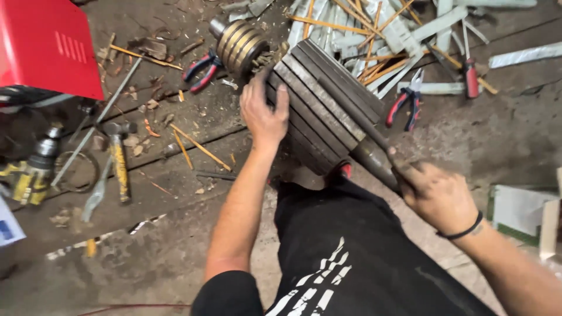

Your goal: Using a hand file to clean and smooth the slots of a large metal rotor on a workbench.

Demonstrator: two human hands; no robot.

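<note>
Pressing down on the rotor (328, 105), the left hand (264, 114) lies flat and spread across its slotted side, fingers open, palm on the dark steel, just above centre frame. The rotor sits tilted across the middle of the picture, its banded copper end (241, 45) pointing to the upper left and its shaft end running down to the lower right. There the right hand (436, 196) is closed tight around a dark bar (374, 155), whose thin tip reaches up along the rotor's slots. A black band circles that wrist. Below, at bottom centre, the person's knee in black trousers (345, 257) sits under the rotor's lower end. Left of the copper end, red-handled pliers (202, 70) lie on the dirty floor. A second pair of pliers (407, 99) rests right of the rotor, near a red-handled screwdriver (470, 73). Across the top, a heap of pale strips and yellow sticks (380, 35) is scattered. A red box (47, 44) fills the upper left corner, and a hammer (119, 158) with a yellow handle lies at mid left.
</note>
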